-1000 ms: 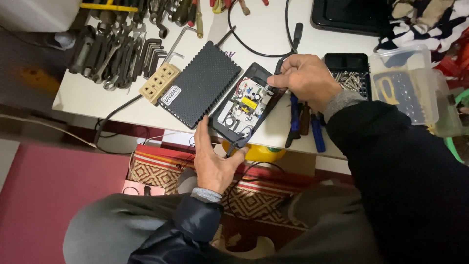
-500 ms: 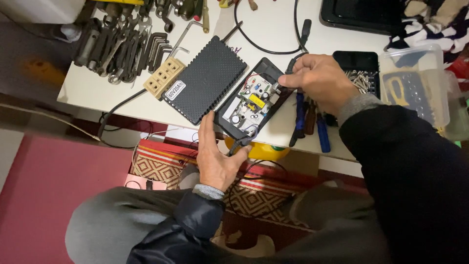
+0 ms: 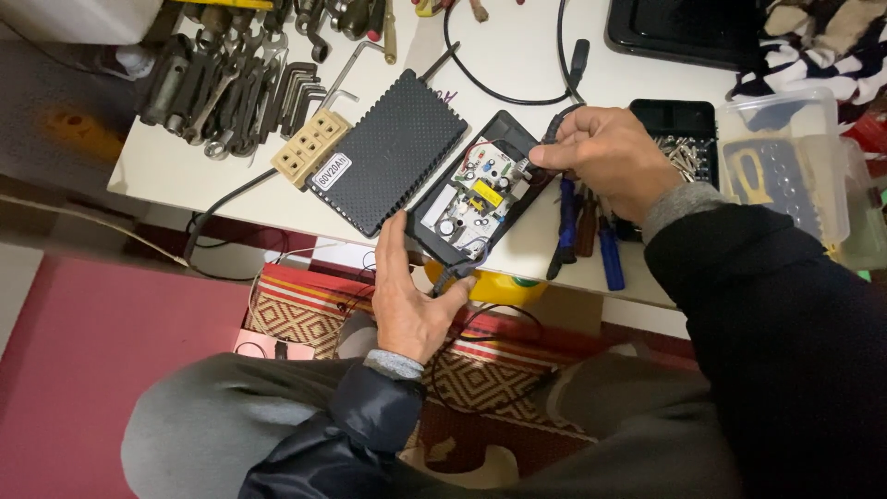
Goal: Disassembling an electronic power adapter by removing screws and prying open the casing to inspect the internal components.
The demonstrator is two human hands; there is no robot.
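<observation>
An opened black power adapter lies at the white table's front edge, its circuit board with a yellow transformer exposed. My left hand grips the adapter's near end and the black cable leaving it. My right hand pinches the cable grommet at the adapter's far right corner. A larger black ribbed box with a small label lies just left of the adapter, touching it.
A beige terminal block and a pile of wrenches and hex keys sit at the left. Screwdrivers with blue handles, a black screw tray and a clear plastic box lie right. A patterned rug is below.
The view has shifted slightly. My right hand has moved in a little toward the adapter's corner; my left hand keeps its grip on the near end.
</observation>
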